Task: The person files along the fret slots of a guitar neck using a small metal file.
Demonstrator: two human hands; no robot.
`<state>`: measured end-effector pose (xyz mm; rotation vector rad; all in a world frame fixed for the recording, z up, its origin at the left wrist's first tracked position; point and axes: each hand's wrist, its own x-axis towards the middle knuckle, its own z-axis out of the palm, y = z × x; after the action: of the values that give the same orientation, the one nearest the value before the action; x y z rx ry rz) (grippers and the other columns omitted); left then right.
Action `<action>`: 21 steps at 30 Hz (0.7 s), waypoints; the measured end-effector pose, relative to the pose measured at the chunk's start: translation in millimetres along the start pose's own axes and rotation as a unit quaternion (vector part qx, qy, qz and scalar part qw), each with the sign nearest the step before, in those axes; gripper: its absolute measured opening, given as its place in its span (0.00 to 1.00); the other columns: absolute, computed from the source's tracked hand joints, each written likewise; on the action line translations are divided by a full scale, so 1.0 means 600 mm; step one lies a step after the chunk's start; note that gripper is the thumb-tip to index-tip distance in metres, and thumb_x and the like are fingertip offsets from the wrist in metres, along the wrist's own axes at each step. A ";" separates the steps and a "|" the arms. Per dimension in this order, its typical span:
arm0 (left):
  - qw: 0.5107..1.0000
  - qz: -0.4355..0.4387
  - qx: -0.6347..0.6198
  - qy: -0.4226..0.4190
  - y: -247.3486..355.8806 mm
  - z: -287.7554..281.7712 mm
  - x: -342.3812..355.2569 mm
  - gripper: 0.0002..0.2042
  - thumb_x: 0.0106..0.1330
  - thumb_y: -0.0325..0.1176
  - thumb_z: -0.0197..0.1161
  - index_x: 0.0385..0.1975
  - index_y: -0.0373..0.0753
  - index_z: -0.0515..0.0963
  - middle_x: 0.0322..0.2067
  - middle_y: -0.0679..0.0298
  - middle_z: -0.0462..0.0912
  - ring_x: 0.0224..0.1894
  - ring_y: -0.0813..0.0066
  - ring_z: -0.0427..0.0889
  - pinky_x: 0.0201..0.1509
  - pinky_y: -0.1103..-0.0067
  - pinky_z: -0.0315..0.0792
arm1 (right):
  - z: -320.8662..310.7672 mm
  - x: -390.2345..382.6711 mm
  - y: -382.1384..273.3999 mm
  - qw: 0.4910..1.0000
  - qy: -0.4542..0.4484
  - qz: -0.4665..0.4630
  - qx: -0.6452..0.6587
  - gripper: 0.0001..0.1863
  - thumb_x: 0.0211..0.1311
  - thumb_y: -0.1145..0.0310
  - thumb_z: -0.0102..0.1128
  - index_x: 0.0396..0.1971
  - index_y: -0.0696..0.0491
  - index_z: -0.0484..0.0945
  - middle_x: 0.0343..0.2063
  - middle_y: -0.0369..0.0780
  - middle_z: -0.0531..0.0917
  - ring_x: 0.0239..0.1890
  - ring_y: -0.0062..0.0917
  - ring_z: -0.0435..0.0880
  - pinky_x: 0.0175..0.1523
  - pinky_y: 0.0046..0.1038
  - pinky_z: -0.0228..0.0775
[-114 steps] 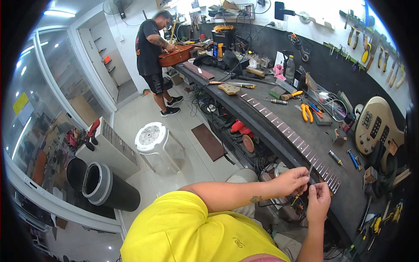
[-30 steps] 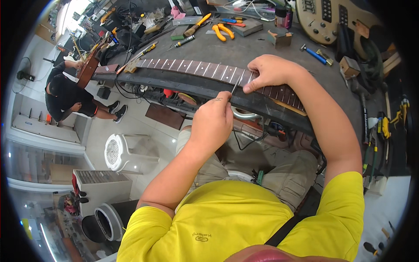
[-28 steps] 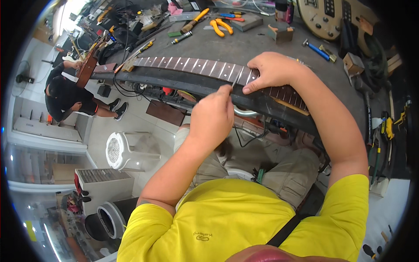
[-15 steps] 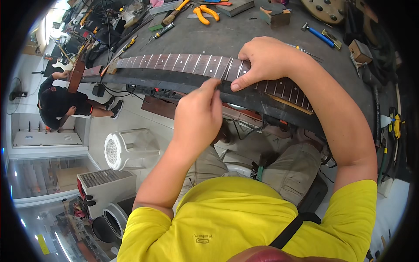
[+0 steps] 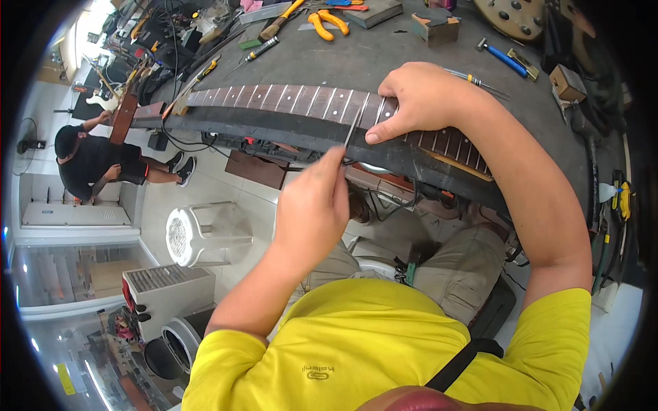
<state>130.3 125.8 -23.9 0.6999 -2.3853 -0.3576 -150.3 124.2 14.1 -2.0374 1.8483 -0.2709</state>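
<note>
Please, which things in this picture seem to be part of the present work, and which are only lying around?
Seemingly in use:
fretted neck, right hand on it
thin strip, in left hand

Apparently just lying about:
orange-handled pliers
blue-handled hammer
brush

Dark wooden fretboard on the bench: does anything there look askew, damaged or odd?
Nothing looks plainly damaged. Only a thin silver metal strip stands out, jutting past the near edge of the dark wooden fretboard, unlike the frets; the bare left hand holds it.
</note>
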 end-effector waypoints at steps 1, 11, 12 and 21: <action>1.000 -0.005 -0.005 -0.001 0.003 -0.008 -0.017 0.13 0.72 0.20 0.66 0.55 0.29 0.83 0.34 0.42 0.89 0.36 0.39 0.89 0.41 0.56 0.82 | 0.001 0.001 -0.003 1.000 0.003 0.003 -0.007 0.47 0.48 0.24 0.76 0.32 0.63 0.90 0.27 0.54 0.89 0.36 0.50 0.91 0.44 0.47 0.82; 1.000 0.002 -0.007 -0.002 -0.004 -0.001 -0.005 0.12 0.72 0.20 0.66 0.53 0.30 0.82 0.34 0.42 0.88 0.37 0.38 0.89 0.39 0.54 0.81 | 0.008 0.000 0.006 0.999 0.038 -0.010 0.034 0.43 0.47 0.30 0.81 0.27 0.64 0.84 0.21 0.53 0.82 0.28 0.50 0.85 0.37 0.48 0.74; 1.000 0.007 -0.011 0.009 -0.009 0.000 -0.006 0.12 0.73 0.20 0.66 0.54 0.31 0.83 0.36 0.42 0.89 0.38 0.39 0.89 0.40 0.57 0.82 | 0.004 0.002 0.004 0.999 0.034 -0.006 0.024 0.43 0.47 0.30 0.81 0.27 0.64 0.85 0.21 0.53 0.82 0.28 0.50 0.85 0.37 0.48 0.74; 0.998 0.017 -0.010 0.053 -0.011 0.019 -0.020 0.12 0.73 0.20 0.66 0.54 0.30 0.84 0.35 0.41 0.88 0.36 0.40 0.89 0.40 0.59 0.81 | 0.000 0.001 -0.003 1.000 0.002 0.018 -0.005 0.48 0.48 0.24 0.77 0.35 0.64 0.89 0.27 0.54 0.88 0.36 0.50 0.90 0.44 0.47 0.81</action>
<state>133.6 128.2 -41.2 0.6525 -2.2875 -0.3214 -148.6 123.7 14.5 -2.0095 1.8900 -0.2572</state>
